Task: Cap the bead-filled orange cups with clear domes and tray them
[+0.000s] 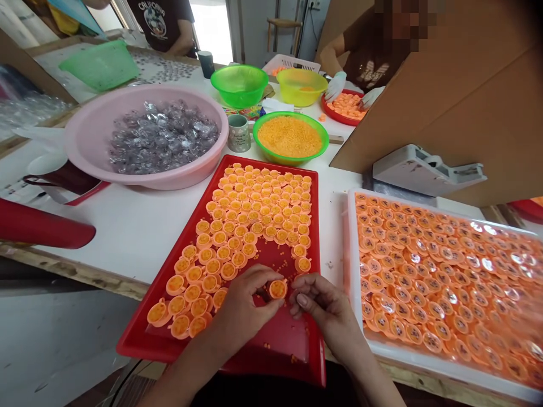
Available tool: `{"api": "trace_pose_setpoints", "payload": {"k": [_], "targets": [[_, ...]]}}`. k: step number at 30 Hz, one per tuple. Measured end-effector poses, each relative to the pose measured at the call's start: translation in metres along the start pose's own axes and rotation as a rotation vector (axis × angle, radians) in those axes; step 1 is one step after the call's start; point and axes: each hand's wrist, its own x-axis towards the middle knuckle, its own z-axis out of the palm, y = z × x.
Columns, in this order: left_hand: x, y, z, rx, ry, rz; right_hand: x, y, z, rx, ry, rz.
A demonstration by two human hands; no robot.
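Observation:
My left hand (248,302) pinches a small orange toy cup (278,290) between thumb and fingers, its round top filled with yellow-orange bits. Just to its right, my right hand (324,305) is closed, thumb against curled fingers; what lies in them, if anything, is hidden. Both hands are over a red tray (297,356) lying on the table. Rows of similar filled orange cups (212,265) cover the tray's far and left parts. Loose bits are scattered on its bare red surface.
Right stands a white tray (354,254) of orange pieces under clear film. Beyond are a green bowl (259,148) of yellow-orange bits, a mug (239,134) and a pink basin (85,133) of wrapped pieces. A gloved co-worker's hand (336,86) reaches a round red tray (339,117).

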Motion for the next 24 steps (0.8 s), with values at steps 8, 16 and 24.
{"api": "trace_pose_setpoints", "payload": {"k": [8,16,24], "targets": [[0.000,0.003,-0.002,-0.207,-0.101,-0.209,0.003,-0.001,0.002,0.013,0.006,-0.005],[0.003,0.007,-0.019,-0.384,-0.140,-0.267,0.005,0.000,0.000,0.172,0.020,0.050],[0.003,0.005,-0.014,-0.494,-0.179,-0.303,0.003,-0.007,-0.009,-0.045,0.038,-0.046]]}}
